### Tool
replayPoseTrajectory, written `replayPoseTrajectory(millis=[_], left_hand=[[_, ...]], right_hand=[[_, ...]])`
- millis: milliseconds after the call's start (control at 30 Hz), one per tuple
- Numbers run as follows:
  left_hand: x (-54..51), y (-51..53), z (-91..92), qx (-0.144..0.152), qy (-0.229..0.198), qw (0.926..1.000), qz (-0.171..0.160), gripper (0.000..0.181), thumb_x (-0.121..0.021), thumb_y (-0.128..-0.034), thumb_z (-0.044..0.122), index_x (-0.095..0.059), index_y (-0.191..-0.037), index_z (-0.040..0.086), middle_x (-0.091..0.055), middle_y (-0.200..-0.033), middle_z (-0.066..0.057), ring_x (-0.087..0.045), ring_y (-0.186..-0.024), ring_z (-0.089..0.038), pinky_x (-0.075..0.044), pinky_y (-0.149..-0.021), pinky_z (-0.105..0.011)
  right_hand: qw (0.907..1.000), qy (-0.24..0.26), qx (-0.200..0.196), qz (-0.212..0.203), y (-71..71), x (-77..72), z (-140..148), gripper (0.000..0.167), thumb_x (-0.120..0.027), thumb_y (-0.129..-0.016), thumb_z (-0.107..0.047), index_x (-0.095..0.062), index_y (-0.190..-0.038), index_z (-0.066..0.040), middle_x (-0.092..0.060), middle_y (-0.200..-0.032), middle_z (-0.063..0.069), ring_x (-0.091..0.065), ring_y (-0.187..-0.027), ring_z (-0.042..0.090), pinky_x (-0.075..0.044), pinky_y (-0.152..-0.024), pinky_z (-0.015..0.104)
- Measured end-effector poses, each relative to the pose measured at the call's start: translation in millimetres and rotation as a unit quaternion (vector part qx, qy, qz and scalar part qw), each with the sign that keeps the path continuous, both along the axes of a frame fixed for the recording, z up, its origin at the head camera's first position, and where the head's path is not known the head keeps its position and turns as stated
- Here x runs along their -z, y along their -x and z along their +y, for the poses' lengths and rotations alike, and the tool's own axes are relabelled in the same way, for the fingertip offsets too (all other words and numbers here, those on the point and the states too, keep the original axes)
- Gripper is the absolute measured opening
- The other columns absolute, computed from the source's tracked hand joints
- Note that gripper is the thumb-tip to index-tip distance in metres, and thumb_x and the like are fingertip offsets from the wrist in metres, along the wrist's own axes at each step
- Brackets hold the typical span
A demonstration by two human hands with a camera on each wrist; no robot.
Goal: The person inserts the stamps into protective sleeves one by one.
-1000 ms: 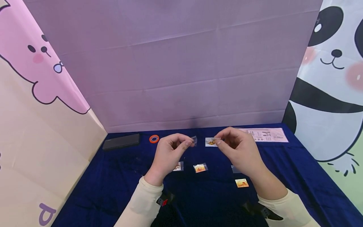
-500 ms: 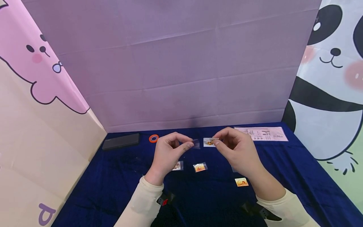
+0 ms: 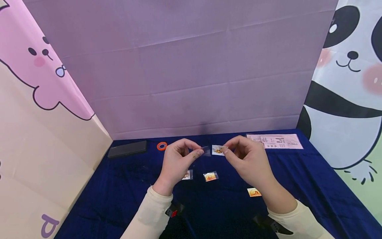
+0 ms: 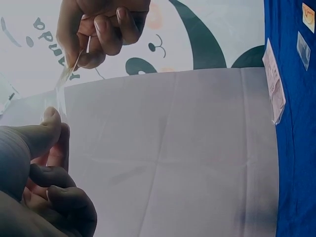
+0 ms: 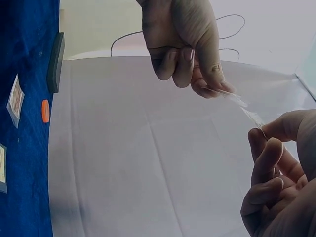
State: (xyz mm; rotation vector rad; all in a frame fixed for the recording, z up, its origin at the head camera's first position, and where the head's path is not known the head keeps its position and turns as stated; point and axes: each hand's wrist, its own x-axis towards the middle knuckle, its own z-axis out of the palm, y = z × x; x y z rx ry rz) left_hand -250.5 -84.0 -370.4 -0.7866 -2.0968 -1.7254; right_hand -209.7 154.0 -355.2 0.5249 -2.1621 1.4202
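Observation:
Between thumb and index finger, my left hand (image 3: 179, 161) pinches a small clear plastic sleeve (image 3: 207, 151). My right hand (image 3: 249, 162) pinches the right edge of a small white stamp-like picture card (image 3: 217, 150) with a yellow-brown print. Both hands are raised above the table, facing each other. In the head view only a narrow gap parts the card from the sleeve; the right wrist view shows the sleeve (image 5: 232, 95) and card (image 5: 253, 117) almost edge to edge. Whether they touch is unclear. Fingertips cover part of each.
On the blue cloth (image 3: 119, 199) lie two sleeved picture cards, one orange (image 3: 211, 176) and one partly hidden (image 3: 187, 175), and a loose orange card (image 3: 253, 192). Another clear sleeve (image 4: 303, 51) lies nearby. Behind are a dark flat case (image 3: 127, 149), orange ring (image 3: 161, 146) and pink printed slip (image 3: 280, 141).
My right hand has moved slightly left, bringing the card closer to the sleeve. The sleeve now lies flatter and shows more beyond my left fingertips. The left hand has barely moved.

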Motion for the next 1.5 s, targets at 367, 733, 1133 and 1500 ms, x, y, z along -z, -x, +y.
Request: replayPoseTrajectory(millis=[367, 733, 1133, 1500], left_hand=[[1.6, 0.0, 2.3, -0.008, 0.003, 0.9999, -0.008, 0.007, -0.080, -0.0947, 0.019, -0.080, -0.102, 0.017, -0.056, -0.066, -0.003, -0.044, -0.051, -0.021, -0.037, -0.051, -0.029], [3.3, 0.4, 4.6, -0.002, 0.020, 0.9998, 0.000, 0.010, -0.074, -0.0979, 0.020, -0.081, -0.096, 0.013, -0.070, -0.082, 0.002, -0.057, -0.067, -0.017, -0.045, -0.062, -0.026], [2.9, 2.5, 5.2, -0.003, 0.023, 0.9997, 0.002, 0.011, -0.073, -0.0990, 0.018, -0.081, -0.097, 0.011, -0.074, -0.088, 0.001, -0.067, -0.078, -0.022, -0.054, -0.073, -0.029], [2.5, 0.8, 5.3, -0.004, 0.023, 0.9997, -0.003, 0.012, -0.072, -0.0995, 0.019, -0.082, -0.097, 0.011, -0.072, -0.084, 0.000, -0.064, -0.076, -0.030, -0.052, -0.071, -0.028]], right_hand=[[0.9998, -0.007, 0.018, -0.001, -0.1, 0.7, 0.7, 0.009, -0.075, -0.097, -0.006, -0.073, -0.097, -0.014, -0.063, -0.074, -0.003, -0.049, -0.055, 0.017, -0.041, -0.048, 0.027], [0.9998, 0.012, 0.003, 0.016, -1.6, -2.3, -1.1, 0.008, -0.075, -0.096, -0.004, -0.073, -0.098, -0.011, -0.062, -0.074, -0.002, -0.049, -0.055, 0.017, -0.042, -0.049, 0.027], [0.9999, -0.006, 0.008, -0.002, -1.3, 0.2, -1.2, 0.010, -0.074, -0.097, -0.005, -0.072, -0.097, -0.015, -0.062, -0.074, -0.003, -0.049, -0.056, 0.017, -0.040, -0.048, 0.028], [0.9995, -0.025, 0.003, -0.017, -2.2, 2.0, -3.0, 0.010, -0.075, -0.097, -0.008, -0.071, -0.100, -0.016, -0.066, -0.079, -0.003, -0.051, -0.056, 0.017, -0.041, -0.048, 0.028]])
